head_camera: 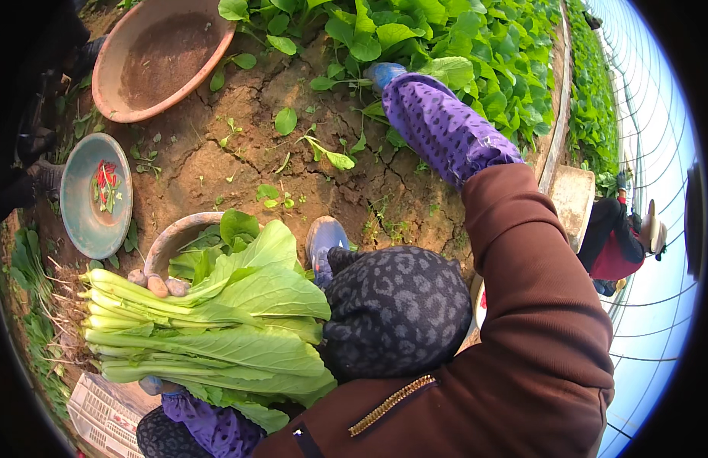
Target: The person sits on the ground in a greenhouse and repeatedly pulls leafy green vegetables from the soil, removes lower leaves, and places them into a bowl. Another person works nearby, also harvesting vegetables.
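A large bundle of pale-stemmed leafy greens (216,332) lies across my lap, stems to the left. My left hand (159,385), in a soiled glove with a purple sleeve cover, is wrapped around the bundle; its fingertips show above the stems and the palm is hidden. Out at the edge of the growing leafy greens (468,63), my right hand (384,75), in a blue glove, reaches down among the plants at soil level. Leaves and the sleeve cover hide its fingers, so I cannot tell whether they grip a stem.
A large clay-coloured basin (165,57) sits at the upper left, above a green basin (96,194) holding red ties. Another basin (182,229) with leaves is partly under the bundle. A plastic crate (105,415) is at the lower left. A person (623,240) crouches at the right by a pale container (572,200).
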`<act>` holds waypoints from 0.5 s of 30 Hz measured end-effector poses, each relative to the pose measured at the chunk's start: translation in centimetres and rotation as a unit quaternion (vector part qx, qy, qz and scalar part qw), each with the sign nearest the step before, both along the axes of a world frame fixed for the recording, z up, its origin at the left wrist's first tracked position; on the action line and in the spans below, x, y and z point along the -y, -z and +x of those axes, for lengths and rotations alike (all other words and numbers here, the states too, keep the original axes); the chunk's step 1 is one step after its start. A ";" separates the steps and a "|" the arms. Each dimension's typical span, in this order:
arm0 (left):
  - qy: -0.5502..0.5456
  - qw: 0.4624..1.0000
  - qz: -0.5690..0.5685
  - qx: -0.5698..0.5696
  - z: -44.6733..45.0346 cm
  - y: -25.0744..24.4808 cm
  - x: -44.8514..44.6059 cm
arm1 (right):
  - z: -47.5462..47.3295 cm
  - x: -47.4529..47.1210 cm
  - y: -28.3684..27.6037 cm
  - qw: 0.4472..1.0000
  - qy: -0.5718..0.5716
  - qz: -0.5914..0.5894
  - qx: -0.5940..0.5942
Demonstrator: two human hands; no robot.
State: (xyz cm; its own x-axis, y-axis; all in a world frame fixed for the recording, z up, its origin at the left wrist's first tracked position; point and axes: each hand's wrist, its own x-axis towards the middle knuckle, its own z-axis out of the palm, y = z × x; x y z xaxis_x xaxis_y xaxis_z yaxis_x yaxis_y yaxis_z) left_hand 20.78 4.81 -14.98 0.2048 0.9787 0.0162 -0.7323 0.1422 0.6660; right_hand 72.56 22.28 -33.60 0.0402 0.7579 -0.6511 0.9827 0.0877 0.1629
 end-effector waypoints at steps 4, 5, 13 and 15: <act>0.002 1.000 -0.001 -0.001 0.1 0.1 -0.2 | -0.7 0.1 2.1 0.996 0.062 -0.043 0.057; 0.003 1.000 0.000 -0.001 0.1 0.1 -0.2 | -0.7 0.1 2.4 0.992 0.102 -0.052 0.062; 0.008 1.000 0.000 -0.007 0.6 0.2 -0.5 | -0.4 0.4 3.1 0.991 0.101 -0.054 0.067; 0.009 1.000 0.000 -0.009 0.8 0.1 -0.6 | -0.6 0.5 3.3 0.991 0.089 -0.039 0.090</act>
State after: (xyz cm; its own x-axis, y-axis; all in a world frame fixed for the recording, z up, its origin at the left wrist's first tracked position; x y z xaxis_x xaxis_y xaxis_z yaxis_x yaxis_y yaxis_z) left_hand 21.56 5.38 -15.11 0.2230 0.9747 0.0130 -0.7181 0.1553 0.6784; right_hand 71.98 21.76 -36.85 0.2905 0.6765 -0.6767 0.9391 -0.0657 0.3374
